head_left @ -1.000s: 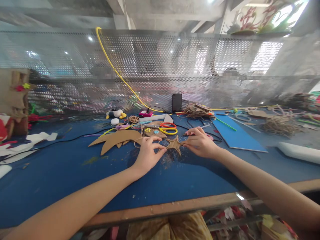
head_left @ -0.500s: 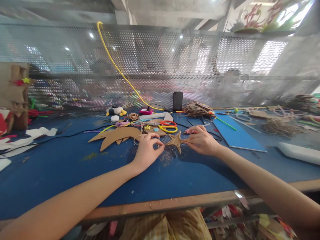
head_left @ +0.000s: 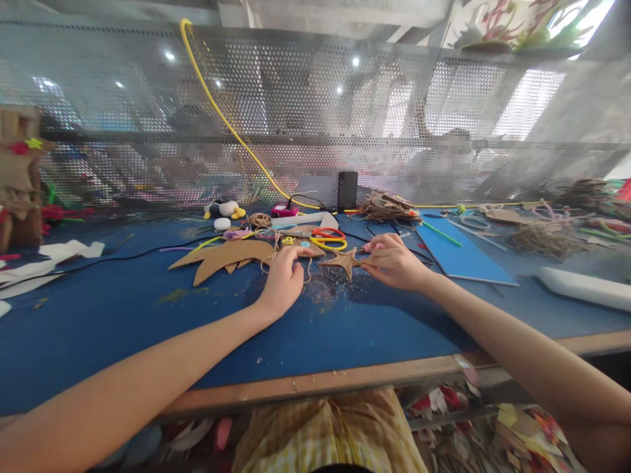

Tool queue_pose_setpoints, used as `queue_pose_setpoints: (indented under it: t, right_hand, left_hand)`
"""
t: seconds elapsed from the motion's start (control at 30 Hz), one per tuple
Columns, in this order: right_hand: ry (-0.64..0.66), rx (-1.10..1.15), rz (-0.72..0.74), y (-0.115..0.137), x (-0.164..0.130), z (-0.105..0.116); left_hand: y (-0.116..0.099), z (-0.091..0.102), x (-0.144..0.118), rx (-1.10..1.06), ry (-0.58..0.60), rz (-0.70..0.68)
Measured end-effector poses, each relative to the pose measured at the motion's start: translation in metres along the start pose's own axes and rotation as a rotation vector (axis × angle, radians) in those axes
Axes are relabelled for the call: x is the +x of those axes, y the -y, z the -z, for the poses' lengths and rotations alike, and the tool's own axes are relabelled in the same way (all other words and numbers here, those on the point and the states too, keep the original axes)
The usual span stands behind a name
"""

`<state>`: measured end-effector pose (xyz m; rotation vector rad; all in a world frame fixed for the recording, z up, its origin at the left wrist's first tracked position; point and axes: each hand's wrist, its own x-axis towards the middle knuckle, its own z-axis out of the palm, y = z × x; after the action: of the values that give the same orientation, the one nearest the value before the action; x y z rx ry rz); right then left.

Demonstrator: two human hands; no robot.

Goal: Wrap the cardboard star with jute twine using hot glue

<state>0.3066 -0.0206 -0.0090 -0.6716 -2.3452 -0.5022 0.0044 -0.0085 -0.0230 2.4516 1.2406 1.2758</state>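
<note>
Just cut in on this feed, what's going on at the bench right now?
A person is working at a blue table littered with craft scraps. The right hand pinches one arm of a small twine-wrapped star, holding it just over the table. The left hand is apart from the star, fingers on a loose strand of twine that seems to run toward it. A cardboard leaf shape lies to the left, red and yellow scissors just behind, and a blue sheet to the right.

Blue table (head_left: 123, 322), cardboard star (head_left: 341, 261), scissors (head_left: 329, 238)
</note>
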Motion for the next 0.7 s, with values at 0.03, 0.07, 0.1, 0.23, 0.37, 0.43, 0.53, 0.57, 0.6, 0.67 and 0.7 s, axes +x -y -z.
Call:
queue_pose_setpoints:
  t: [0.03, 0.07, 0.1, 0.23, 0.37, 0.43, 0.53, 0.57, 0.6, 0.67, 0.7]
  right_hand:
    - [-0.001, 0.006, 0.001, 0.000, 0.000, 0.000]
    - [0.002, 0.019, 0.006, 0.000, 0.001, 0.001]
    - [0.015, 0.037, 0.011, 0.000, 0.001, 0.003]
    - [0.176, 0.134, 0.008, 0.003, 0.004, 0.010]
    - [0.237, 0.151, -0.025, 0.004, 0.005, 0.013]
    - [0.223, 0.133, -0.055, 0.004, 0.004, 0.012]
    - [0.214, 0.122, -0.071, 0.003, 0.004, 0.009]
    - [0.217, 0.121, -0.064, 0.002, 0.004, 0.008]
    - [0.220, 0.121, -0.051, 0.003, 0.004, 0.007]
    - [0.226, 0.119, -0.029, 0.003, 0.004, 0.007]
    - [0.226, 0.115, -0.024, 0.003, 0.004, 0.008]
  left_hand:
    - [0.002, 0.001, 0.001, 0.013, -0.006, -0.003]
    - [0.004, 0.002, 0.001, 0.028, -0.009, -0.009]
    - [0.007, 0.004, 0.002, 0.047, -0.010, -0.019]
    - [0.019, 0.012, 0.009, 0.122, -0.007, -0.062]
    - [0.027, 0.015, 0.016, 0.309, 0.073, -0.248]
    - [0.028, 0.012, 0.018, 0.398, 0.152, -0.360]
    - [0.028, 0.007, 0.020, 0.421, 0.208, -0.416]
    - [0.029, 0.006, 0.020, 0.414, 0.209, -0.415]
    - [0.029, 0.006, 0.020, 0.403, 0.206, -0.410]
    - [0.029, 0.007, 0.020, 0.371, 0.198, -0.397]
    - [0.029, 0.008, 0.020, 0.352, 0.190, -0.390]
